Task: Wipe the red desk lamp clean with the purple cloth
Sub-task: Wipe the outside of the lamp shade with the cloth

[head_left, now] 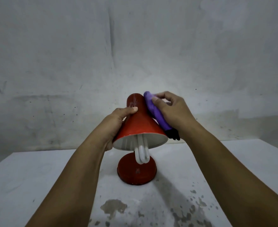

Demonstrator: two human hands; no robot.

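The red desk lamp (140,125) stands on a white table, its cone shade tilted toward me so the white inside and a white bulb (141,154) show. Its round red base (136,172) rests on the tabletop below. My left hand (118,122) grips the shade's left side, thumb on top. My right hand (172,110) holds the purple cloth (154,112), which has a black end, and presses it against the shade's right side. The lamp's neck is hidden behind the shade.
The white table (36,177) has dark stains (113,207) near its front middle and right. A scuffed grey wall (135,46) rises right behind the table's far edge.
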